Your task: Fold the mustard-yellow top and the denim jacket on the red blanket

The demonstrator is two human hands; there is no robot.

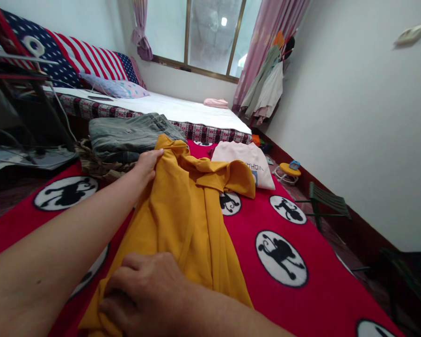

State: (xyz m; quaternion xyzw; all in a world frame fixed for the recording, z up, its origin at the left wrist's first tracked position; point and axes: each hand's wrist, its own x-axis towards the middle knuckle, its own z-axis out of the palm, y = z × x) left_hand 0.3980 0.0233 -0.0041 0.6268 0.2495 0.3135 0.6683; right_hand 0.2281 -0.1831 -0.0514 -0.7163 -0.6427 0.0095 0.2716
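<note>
Mustard garment [196,224] is running lengthwise away from the right hand [149,288], which is curling over its near end; left hand [149,164] is touching farther up; clamping unclear on both.

Yellow garment [171,210]: one, taken as landmark. Hands on it: two; left hand [148,164] at its far left edge, right hand [152,290] at its near end. Red blanket [245,276] beneath: one. Denim pile [126,135], far left of it: one, layers uncountable. Printed pale bag [238,154], far right: one. Well beyond: one window [214,37], two curtain panels [259,47], one lavender pillow [117,87], one pink folded cloth [215,103]. Right, well apart: one yellow-topped stool [289,170].
</note>
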